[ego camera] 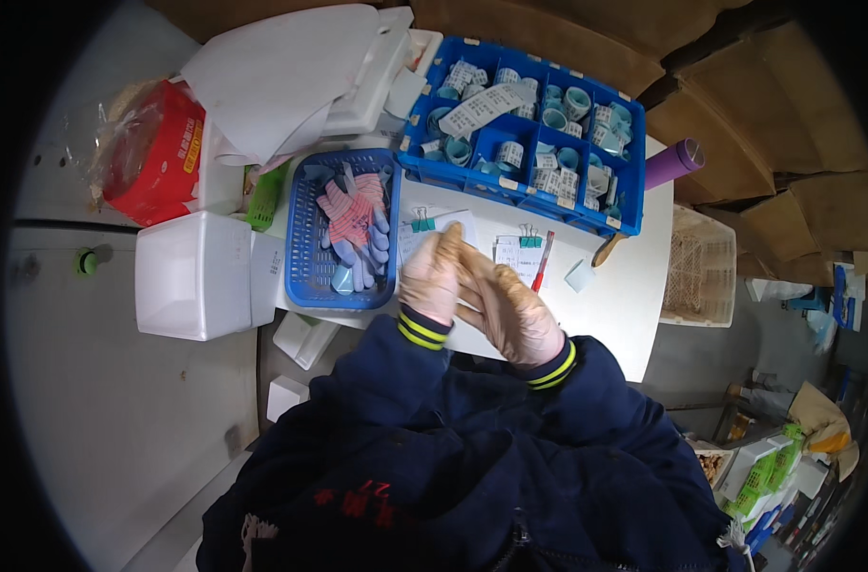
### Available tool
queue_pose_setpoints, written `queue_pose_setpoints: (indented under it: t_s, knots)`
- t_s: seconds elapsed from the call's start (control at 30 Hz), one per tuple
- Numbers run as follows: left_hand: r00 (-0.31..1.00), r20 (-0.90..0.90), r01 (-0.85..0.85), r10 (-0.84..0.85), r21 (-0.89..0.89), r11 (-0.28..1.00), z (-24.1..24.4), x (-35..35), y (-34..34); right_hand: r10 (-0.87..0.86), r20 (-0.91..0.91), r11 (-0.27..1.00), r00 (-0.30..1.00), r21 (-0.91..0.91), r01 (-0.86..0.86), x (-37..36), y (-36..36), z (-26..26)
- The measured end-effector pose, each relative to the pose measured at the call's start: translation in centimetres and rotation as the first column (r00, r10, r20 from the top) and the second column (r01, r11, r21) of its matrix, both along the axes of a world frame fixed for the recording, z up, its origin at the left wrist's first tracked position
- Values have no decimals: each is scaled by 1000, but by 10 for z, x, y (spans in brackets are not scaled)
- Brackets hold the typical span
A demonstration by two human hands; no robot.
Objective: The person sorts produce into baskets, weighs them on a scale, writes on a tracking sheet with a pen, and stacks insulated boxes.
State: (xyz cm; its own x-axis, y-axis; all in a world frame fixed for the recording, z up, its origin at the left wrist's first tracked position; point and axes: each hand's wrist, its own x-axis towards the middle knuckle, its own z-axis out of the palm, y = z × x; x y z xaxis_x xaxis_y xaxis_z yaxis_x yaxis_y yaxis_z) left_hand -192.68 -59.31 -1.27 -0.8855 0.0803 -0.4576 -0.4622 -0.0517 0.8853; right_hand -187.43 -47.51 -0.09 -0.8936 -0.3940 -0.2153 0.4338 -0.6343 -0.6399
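My left hand and my right hand touch each other over the near edge of the white table. Both wear thin, pale gloves with brownish stains, and I see no object between them. Left of my left hand, a blue plastic basket holds pink-and-lavender knit gloves. Beyond my hands lie papers under a teal binder clip and a small notepad with another clip. A red pen rests at the notepad's right side. Whether the fingers are curled together is partly hidden.
A blue divided crate with rolled labels stands at the table's back, beside a purple bottle. A wooden handle and a pale blue scrap lie nearer. White containers stand left; a cream crate stands right.
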Motion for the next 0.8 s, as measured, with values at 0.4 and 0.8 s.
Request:
queue_pose_setpoints:
  t_s: [0.4, 0.8]
  knots:
    - [754, -567, -634, 332, -498, 592, -7, -79, -157, 162, -142, 962, 977, 245, -124, 13, -10, 7]
    - [970, -238, 123, -51, 298, 947, 15, 40, -32, -81, -374, 771, 924, 565, 296, 8, -13, -36]
